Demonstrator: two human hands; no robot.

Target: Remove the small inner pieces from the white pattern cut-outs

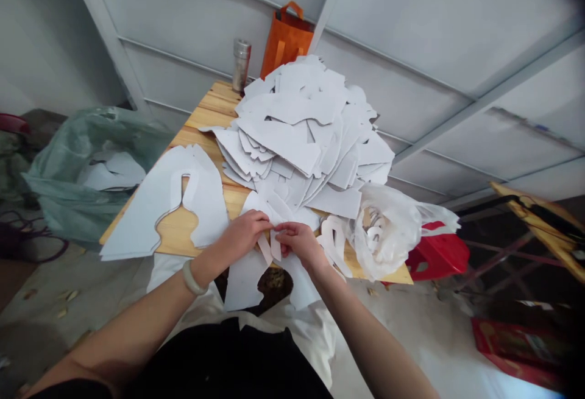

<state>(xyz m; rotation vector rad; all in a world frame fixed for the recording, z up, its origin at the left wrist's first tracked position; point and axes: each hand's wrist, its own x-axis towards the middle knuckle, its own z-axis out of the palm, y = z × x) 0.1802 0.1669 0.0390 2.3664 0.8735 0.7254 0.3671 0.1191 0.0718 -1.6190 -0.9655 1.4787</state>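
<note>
At the near edge of the table, my left hand and my right hand meet with fingertips pinched. Both are closed on a white cut-out cardboard sheet, which hangs partly over the table edge above my lap and has a rounded opening in it. Narrow strips of the card stick out beneath my fingers. To the left of my hands lies a flat white cardboard piece with a keyhole-shaped gap. Beyond them rises a large heap of white cardboard cutouts.
Small curved offcuts lie right of my hands beside a clear plastic bag. A red stool stands below it. A green bag is left of the wooden table. A metal tumbler and an orange bag stand behind.
</note>
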